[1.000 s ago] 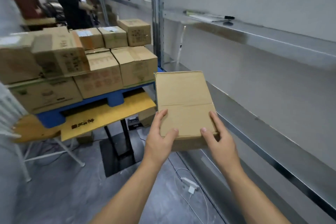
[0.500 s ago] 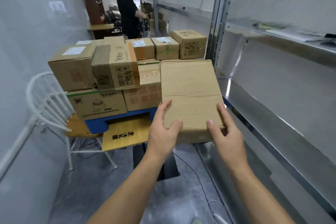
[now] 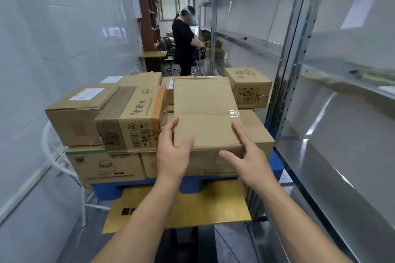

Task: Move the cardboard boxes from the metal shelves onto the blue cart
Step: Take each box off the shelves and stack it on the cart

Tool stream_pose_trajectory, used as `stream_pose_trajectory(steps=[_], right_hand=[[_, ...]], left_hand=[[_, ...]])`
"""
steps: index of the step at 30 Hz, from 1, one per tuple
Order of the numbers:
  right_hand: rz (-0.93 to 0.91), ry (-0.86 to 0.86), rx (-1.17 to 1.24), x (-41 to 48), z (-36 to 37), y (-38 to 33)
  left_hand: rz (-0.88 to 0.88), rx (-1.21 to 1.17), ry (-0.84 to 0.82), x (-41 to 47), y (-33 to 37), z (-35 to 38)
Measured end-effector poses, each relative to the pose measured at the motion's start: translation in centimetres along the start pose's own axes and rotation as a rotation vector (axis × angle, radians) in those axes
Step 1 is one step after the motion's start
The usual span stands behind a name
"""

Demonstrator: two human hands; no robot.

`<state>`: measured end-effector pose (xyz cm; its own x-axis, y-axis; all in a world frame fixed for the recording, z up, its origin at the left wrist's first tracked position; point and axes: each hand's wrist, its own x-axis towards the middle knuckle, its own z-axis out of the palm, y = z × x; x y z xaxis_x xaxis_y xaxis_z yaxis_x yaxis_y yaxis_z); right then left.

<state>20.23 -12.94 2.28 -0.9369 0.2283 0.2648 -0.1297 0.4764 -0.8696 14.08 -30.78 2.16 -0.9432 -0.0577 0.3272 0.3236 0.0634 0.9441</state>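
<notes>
The held box (image 3: 205, 113) hides most of the cartons (image 3: 167, 89) behind it. Stacked boxes (image 3: 106, 164) cover all but the blue cart's (image 3: 106, 191) front edge.

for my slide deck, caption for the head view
Left hand and right hand hold a cardboard box over stacked boxes on the blue cart.

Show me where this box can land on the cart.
Free: the lower box top at front right, between the A-marked box and the shelf upright, before the small printed box; the held box is over it. The yellow board before the blue cart is bare. Crowded: the left stack.
</notes>
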Motion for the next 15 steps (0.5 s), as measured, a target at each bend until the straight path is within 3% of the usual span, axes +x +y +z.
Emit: stream_pose_trajectory(steps=[6,15], right_hand=[[-0.011,-0.005,0.02,6.4,1.7,0.3],[0.018,0.011,0.025,10.8,2.9,1.0]], left_hand=[[-0.026,0.075,0.089,4.7,-0.2,0.8],[-0.025,0.23,0.097,7.6,-0.3,0.7]])
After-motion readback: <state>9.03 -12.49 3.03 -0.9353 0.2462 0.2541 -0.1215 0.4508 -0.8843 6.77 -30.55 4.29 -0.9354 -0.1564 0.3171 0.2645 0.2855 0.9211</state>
